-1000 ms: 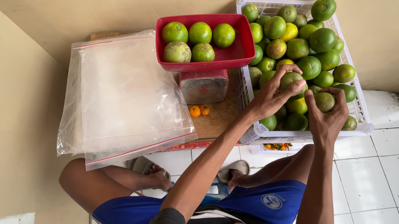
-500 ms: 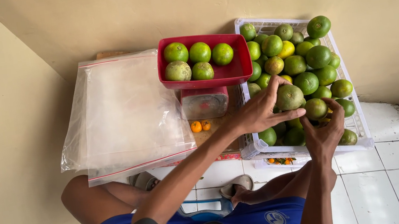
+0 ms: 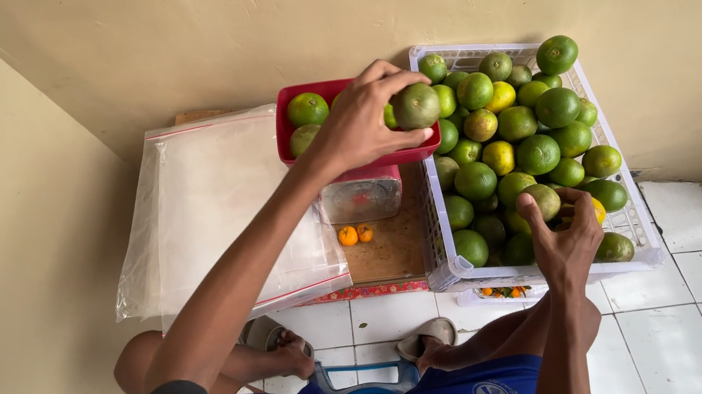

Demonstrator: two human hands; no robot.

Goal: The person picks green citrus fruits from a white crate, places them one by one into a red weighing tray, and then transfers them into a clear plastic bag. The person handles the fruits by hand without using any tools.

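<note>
The white slotted plastic crate (image 3: 623, 214) is the biggest thing here, set on the tiled floor against the wall within arm's reach of the seated person and heaped with round green and yellow-green citrus fruits (image 3: 537, 152), so either hand can dip in without leaning. To its left lies a stack of clear plastic bags with red zip edges (image 3: 206, 208), spread flat on a low wooden board (image 3: 395, 250), where a sheet can be peeled off easily. Between bags and crate sits a red rectangular plastic tray (image 3: 285, 133), raised on a small weighing scale (image 3: 360, 197) so that anything dropped in bears on it; a few green fruits already lie inside.

The left hand (image 3: 360, 127) hangs over the tray's right edge, its grip clenched around a dull green round citrus fruit (image 3: 416, 105), fingers arched over the top and thumb beneath. That keeps the fruit clear of the rim, just above the tray and beside the crate's corner.

The right hand (image 3: 563, 240) rests low in the crate's near side, fingers curled among the fruit; whether it is grasping one I cannot tell.

Two tiny orange fruits (image 3: 355, 235) lie on the board in front of the scale, apart from the rest.
</note>
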